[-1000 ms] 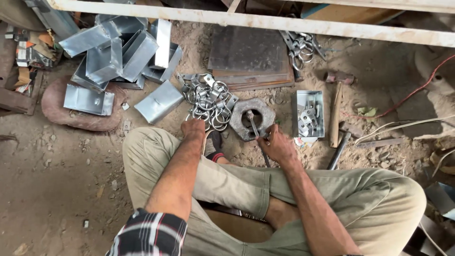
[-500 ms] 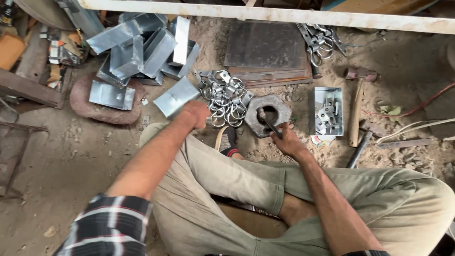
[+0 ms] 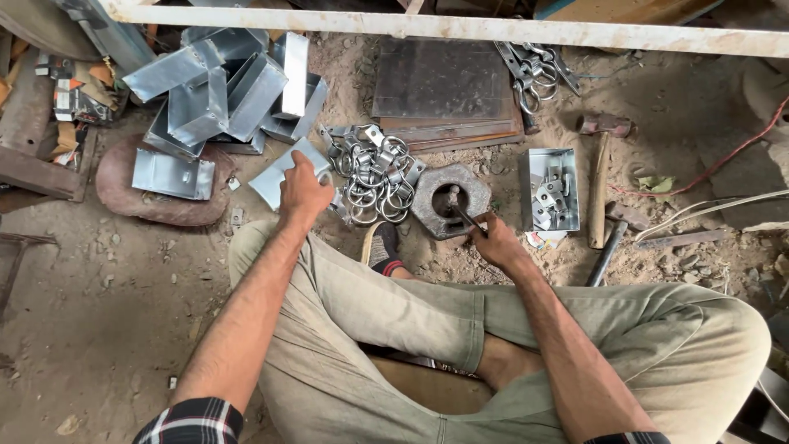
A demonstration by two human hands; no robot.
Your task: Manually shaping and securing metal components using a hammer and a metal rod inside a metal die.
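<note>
Galvanised sheet channel lies on the dirt floor by the ring pile; the left hand rests fingers over it, not clearly closed. The right hand pinches a thin rod upright in the hexagonal block, steadying it.

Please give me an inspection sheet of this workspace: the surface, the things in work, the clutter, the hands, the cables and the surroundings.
Surface: bare dirt floor with small stones.
Things in work: hexagonal metal block with a thin dark tool in its middle; bent metal sheet piece.
Clutter: pile of metal rings, heap of sheet channels, small tray of fittings, hammer, dark plates.
Hands: left hand rests on the sheet piece; right hand holds the tool.
Cables: red wire, pale wires.
Surroundings: white bar above.
</note>
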